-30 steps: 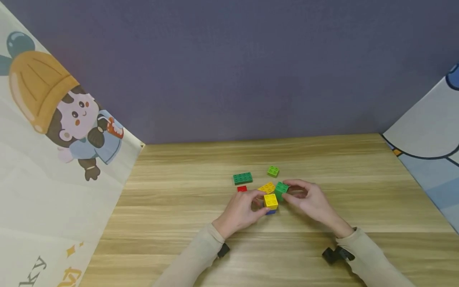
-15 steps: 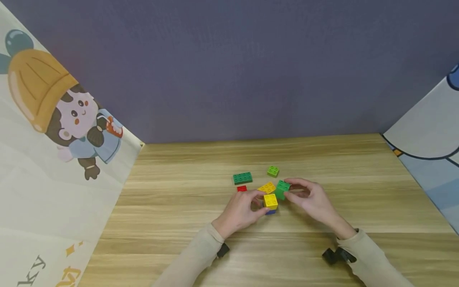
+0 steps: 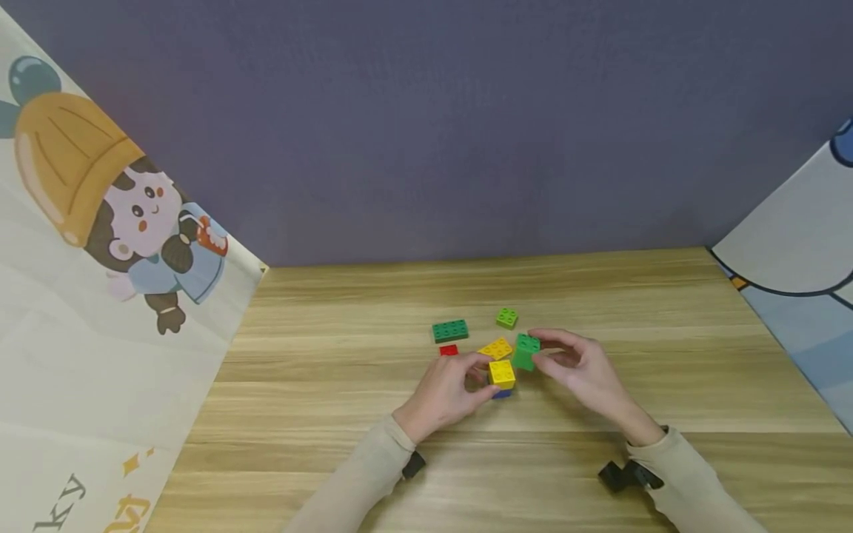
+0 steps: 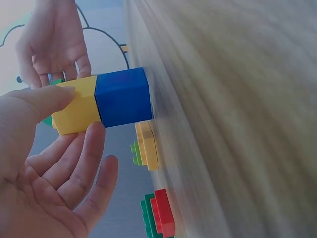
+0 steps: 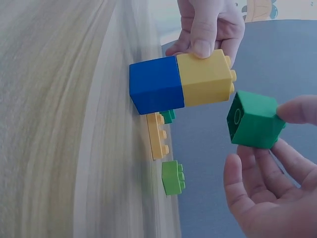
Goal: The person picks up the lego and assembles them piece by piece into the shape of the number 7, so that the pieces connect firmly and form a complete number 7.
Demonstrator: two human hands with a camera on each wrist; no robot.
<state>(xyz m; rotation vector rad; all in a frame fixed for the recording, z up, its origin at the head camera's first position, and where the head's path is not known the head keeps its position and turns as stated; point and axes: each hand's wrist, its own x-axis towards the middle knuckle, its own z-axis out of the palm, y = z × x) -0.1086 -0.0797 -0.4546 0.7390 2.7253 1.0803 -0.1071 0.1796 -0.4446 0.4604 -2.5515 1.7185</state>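
Note:
Thumb and fingers of my left hand (image 3: 445, 392) pinch a yellow toy building brick (image 3: 502, 374). It sits on top of a blue brick (image 4: 124, 97), and the two form an upright stack on the table. To the right of the stack, my right hand (image 3: 589, 376) holds a green brick (image 5: 255, 120) between thumb and fingers. In the right wrist view that brick is tilted, its hollow underside partly visible and facing the yellow brick's studs. A small gap separates the two. Behind the stack lies a flat yellow-orange brick (image 3: 496, 348).
Farther back on the wooden table (image 3: 333, 318) are a dark green brick (image 3: 450, 331) and a light green brick (image 3: 506, 318). A red brick (image 3: 449, 350) is partly hidden behind my left hand. A dark panel (image 3: 466, 148) rises at the table's back edge.
My right hand has shifted slightly right and up in the head view with the green brick, widening its distance from the yellow brick. The left hand and the stack stay nearly still.

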